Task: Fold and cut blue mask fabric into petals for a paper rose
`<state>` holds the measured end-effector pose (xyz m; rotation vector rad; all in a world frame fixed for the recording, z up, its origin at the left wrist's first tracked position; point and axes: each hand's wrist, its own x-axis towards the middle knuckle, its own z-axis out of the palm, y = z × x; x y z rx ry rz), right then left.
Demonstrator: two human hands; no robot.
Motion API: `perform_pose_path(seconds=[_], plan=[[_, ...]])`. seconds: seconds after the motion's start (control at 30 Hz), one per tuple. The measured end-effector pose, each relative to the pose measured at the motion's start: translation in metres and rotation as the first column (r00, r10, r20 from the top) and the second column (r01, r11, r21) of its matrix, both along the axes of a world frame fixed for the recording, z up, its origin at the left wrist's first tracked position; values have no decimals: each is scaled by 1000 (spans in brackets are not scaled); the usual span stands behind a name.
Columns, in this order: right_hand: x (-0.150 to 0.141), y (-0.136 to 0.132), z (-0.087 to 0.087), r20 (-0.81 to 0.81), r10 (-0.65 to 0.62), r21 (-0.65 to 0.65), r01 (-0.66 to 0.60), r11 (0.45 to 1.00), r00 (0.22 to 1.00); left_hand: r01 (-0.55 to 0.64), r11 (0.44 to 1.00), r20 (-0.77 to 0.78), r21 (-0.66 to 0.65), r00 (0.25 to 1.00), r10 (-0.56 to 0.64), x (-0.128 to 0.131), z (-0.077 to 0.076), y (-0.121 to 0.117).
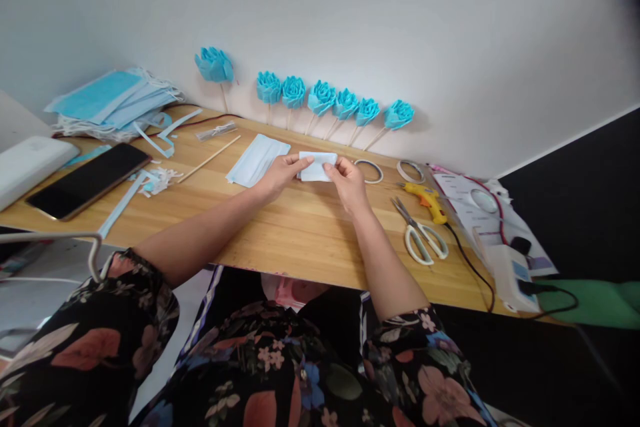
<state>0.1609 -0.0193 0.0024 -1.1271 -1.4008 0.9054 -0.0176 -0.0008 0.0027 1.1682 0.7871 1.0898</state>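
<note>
Between my two hands is a folded piece of pale face mask material [318,167], held just above the wooden table. My left hand [280,177] pinches its left end, thumb on top. On the right end, my right hand [349,185] closes with thumb and fingers. A flat, light blue mask piece [259,159] lies on the table beside my left hand. Behind my hands, several blue flowers [321,98] on thin sticks lean against the wall. A roll of tape [369,171] rests just right of my right hand.
To the right lie scissors [419,235], a yellow glue gun [425,202], another tape roll [411,171] and a power strip [511,275]. Leftward are a phone [90,179], stacked masks [113,101], scraps [157,180], a wooden stick [209,159] and a white box-shaped object [33,163].
</note>
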Motion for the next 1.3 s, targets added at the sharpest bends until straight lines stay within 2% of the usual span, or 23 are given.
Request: perform_pose_path(seconds=[0.1, 0.17, 0.27, 0.33, 0.43, 0.6, 0.83, 1.3], plan=[[0, -1, 3, 98, -77, 68, 70, 995, 992, -32, 999, -93, -8, 995, 31, -1, -1, 0], [1, -4, 9, 221, -183, 212, 136, 968, 958, -50, 999, -147, 11, 988, 51, -3, -1, 0], [3, -8, 18, 402, -272, 431, 82, 899, 874, -52, 998, -192, 41, 980, 59, -4, 0, -1], [3, -10, 21, 475, -294, 491, 26, 871, 829, -45, 998, -209, 51, 976, 55, -4, 1, -2], [3, -11, 21, 523, -302, 507, -7, 862, 797, -10, 999, -228, 51, 974, 22, -3, 2, -3], [1, -9, 17, 529, -283, 518, -40, 855, 800, 16, 997, -262, 78, 965, 4, -1, 0, -2], [1, -9, 16, 521, -288, 497, -11, 868, 803, 25, 992, -270, 123, 963, 9, -1, -3, 0], [0, -9, 14, 499, -269, 492, -14, 870, 824, 57, 994, -212, 94, 977, -36, -1, -4, 0]])
